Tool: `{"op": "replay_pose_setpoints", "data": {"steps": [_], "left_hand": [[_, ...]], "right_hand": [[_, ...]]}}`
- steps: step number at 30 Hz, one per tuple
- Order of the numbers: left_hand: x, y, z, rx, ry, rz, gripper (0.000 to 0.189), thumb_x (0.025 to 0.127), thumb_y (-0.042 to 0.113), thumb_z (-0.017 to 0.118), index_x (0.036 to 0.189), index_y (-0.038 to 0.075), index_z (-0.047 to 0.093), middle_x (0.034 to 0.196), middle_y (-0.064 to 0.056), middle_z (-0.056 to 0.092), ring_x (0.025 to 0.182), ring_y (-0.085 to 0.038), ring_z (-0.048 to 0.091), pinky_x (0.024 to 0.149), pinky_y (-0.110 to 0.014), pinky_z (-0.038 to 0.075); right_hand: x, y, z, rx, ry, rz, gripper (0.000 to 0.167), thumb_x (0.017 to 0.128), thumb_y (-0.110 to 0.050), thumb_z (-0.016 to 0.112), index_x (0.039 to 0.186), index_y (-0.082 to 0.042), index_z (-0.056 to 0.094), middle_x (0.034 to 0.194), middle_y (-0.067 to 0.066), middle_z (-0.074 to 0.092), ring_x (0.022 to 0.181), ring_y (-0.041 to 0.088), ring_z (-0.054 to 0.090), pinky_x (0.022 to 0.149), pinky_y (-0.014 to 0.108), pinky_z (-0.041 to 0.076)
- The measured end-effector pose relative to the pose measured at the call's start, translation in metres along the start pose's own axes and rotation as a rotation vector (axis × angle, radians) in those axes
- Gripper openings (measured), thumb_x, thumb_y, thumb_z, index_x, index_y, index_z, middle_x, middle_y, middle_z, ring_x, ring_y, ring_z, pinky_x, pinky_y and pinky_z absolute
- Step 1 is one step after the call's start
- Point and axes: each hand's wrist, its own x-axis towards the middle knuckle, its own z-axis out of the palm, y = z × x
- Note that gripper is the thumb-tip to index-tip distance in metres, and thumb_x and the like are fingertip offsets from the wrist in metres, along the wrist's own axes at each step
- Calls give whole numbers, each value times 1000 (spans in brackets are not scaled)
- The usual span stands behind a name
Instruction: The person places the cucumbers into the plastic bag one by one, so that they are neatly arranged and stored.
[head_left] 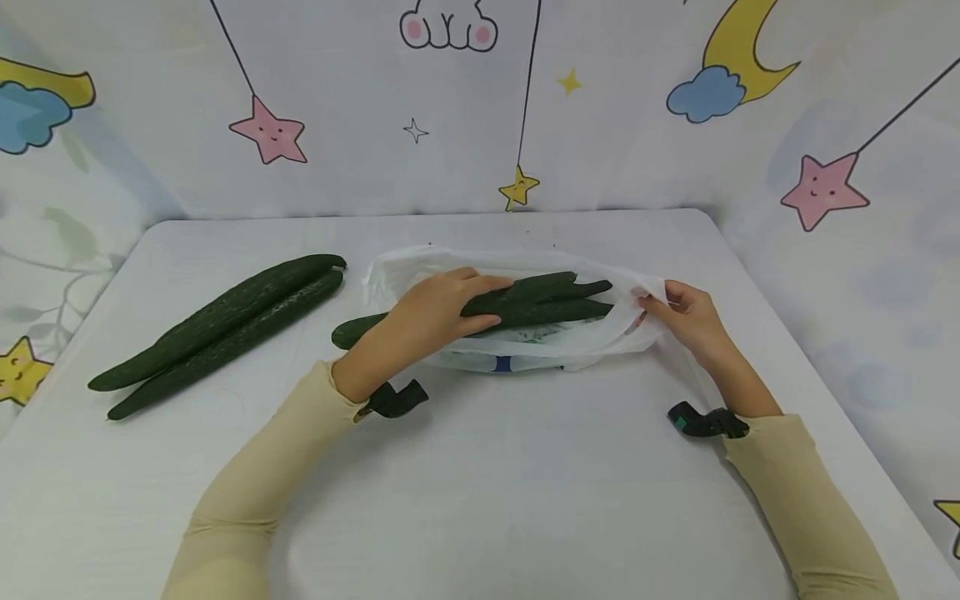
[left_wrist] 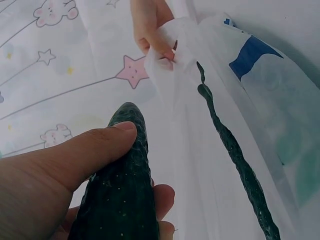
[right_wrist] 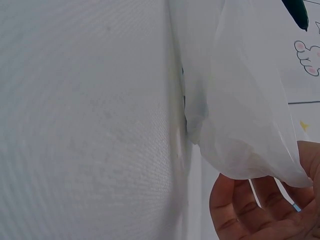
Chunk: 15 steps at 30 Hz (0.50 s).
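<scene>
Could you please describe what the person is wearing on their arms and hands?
The left sleeve and right sleeve are plain beige, close-fitting, and reach the wrists. A dark, bent piece shows at the left wrist and another at the right wrist, the latter with a small green patch. The left hand and right hand are ungloved.

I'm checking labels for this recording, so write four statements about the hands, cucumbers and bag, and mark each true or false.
1. The right hand pinches the edge of a plastic bag. True.
2. The left hand grips a cucumber. True.
3. The plastic bag is entirely black. False: it is mostly white.
4. No cucumber lies left of the bag. False: two cucumbers lie there, side by side on the table.
</scene>
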Motion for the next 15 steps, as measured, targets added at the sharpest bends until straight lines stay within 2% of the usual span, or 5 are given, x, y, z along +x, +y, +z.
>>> {"op": "replay_pose_setpoints", "data": {"steps": [6, 10, 15], "left_hand": [[8, 5, 4, -23, -37, -5, 48, 91, 27, 71, 136, 14, 58, 122, -10, 65, 105, -24, 66, 85, -35, 54], [13, 8, 9, -50, -49, 12, 48, 91, 26, 71, 136, 15, 59, 125, -9, 64, 110, -23, 64, 89, -35, 52], [19, 13, 13, -46, -63, 29, 47, 91, 27, 71, 136, 17, 59, 124, -8, 64, 110, -22, 64, 88, -33, 53]], "right_hand": [[1, -1, -3, -10, -4, 7, 40, 96, -28, 63, 125, 1, 58, 104, -24, 57, 100, 3, 51, 79, 10, 43], [1, -1, -3, -9, -11, 9, 42, 97, -28, 63, 126, 2, 57, 105, -24, 57, 101, 2, 51, 80, 10, 43], [0, -1, -3, -3, -10, 18, 43, 96, -30, 63, 126, 2, 57, 105, -24, 57, 102, 2, 50, 80, 10, 43]]}}
